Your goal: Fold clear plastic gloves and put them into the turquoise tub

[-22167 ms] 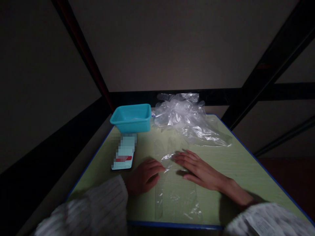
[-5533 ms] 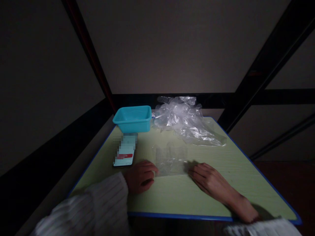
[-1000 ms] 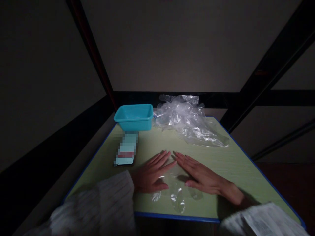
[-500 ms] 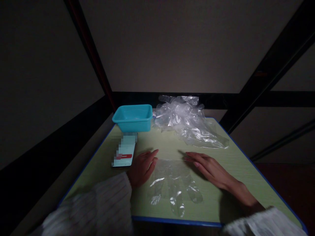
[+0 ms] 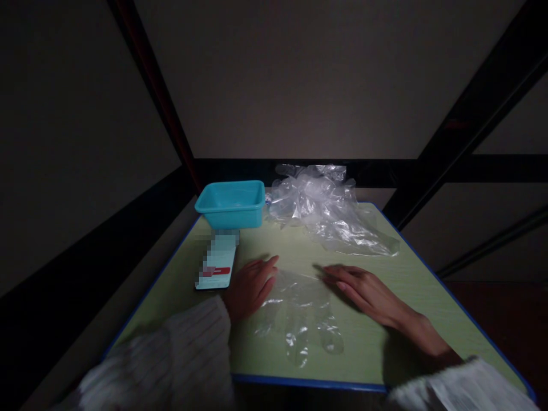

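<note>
A clear disposable plastic glove (image 5: 297, 308) lies on the table before me, its fingers toward the near edge. My left hand (image 5: 252, 288) is at the glove's upper left corner, its index finger and thumb on either side of the cuff, which appears caught there. The exact contact under the fingers is hard to see. At the upper right corner rests my right hand (image 5: 363, 291), fingers stretched out and low over the tabletop, thumb slightly apart. Its fingertips are close to the cuff; whether they touch it is unclear.
A light green table (image 5: 363, 365) has a blue rim. Behind my left hand lies a phone (image 5: 220, 265) with a lit, partly blurred screen. A turquoise plastic basin (image 5: 233, 214) stands at the back left. Beside it is a heap of clear plastic gloves (image 5: 325, 205), against the wall.
The glove has shifted a little away from me and to the left, and its cuff now slants. My left hand has moved slightly forward; the right has barely moved.
</note>
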`<state>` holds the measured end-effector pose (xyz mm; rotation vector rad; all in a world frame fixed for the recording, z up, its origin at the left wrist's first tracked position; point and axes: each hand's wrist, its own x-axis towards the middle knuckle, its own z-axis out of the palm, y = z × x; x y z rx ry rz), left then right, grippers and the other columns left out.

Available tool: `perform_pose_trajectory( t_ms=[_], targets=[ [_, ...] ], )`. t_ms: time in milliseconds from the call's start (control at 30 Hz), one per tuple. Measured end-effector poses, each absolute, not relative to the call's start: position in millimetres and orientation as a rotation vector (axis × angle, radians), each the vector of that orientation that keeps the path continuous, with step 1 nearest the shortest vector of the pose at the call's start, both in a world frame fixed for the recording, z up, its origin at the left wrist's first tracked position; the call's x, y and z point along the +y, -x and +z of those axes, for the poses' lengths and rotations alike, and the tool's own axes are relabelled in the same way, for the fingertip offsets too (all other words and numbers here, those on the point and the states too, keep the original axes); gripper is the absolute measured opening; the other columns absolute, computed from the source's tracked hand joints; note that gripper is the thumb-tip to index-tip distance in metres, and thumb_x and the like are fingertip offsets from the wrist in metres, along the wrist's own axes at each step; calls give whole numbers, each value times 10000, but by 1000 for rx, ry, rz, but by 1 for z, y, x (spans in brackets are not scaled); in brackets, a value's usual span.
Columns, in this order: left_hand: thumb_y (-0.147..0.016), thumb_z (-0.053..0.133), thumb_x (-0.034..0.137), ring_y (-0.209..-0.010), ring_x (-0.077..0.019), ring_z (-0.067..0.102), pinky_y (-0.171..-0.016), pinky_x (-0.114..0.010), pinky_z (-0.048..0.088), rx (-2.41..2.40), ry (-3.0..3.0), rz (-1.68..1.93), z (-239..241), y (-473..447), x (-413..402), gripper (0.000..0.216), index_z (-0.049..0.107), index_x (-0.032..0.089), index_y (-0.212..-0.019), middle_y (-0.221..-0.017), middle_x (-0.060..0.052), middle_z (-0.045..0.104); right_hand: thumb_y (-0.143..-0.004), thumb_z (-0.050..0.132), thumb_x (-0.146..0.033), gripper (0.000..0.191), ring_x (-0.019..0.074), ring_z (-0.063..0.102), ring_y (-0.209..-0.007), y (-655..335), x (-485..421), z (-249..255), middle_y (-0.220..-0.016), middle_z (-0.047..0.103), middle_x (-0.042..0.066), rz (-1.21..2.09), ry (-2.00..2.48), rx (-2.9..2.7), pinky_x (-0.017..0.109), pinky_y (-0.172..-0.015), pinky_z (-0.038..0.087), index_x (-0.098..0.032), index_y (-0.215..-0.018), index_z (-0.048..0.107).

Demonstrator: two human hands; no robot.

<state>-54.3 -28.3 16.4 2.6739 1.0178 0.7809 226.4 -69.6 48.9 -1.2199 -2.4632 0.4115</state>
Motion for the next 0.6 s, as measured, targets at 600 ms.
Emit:
perform_pose_trajectory(
  t_ms=[600],
  targets=[
    [-908,330,227,-1316,-233,316,-1092,-508,192,964,-2639,467,15,49,-19,489,232,136,-1379,-1371,-146,433,-961,302,-352,381,251,610,-980,-225,-71,47,-1061,662,107,485,1096,-2499,469,-836,504,-173,-1179,557]
  ],
)
